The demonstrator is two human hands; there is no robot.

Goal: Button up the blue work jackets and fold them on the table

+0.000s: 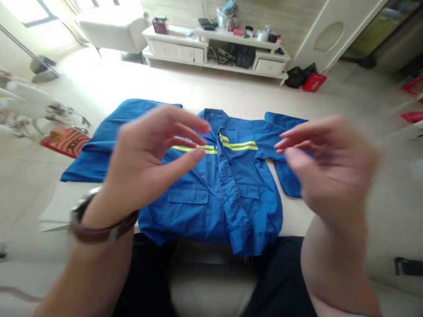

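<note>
Wide gap between left hand (142,154) and right hand (333,163): passage down to the jacket (188,215) front. Jacket lies low on the table (297,215); room above it. Obstacles: legs (145,281) at both sides below the near edge.

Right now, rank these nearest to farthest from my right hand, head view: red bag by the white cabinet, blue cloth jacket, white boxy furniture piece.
1. Blue cloth jacket: central, closest.
2. Red bag: beyond, right of the white cabinet.
3. White boxy furniture piece: farthest, upper left.
</note>
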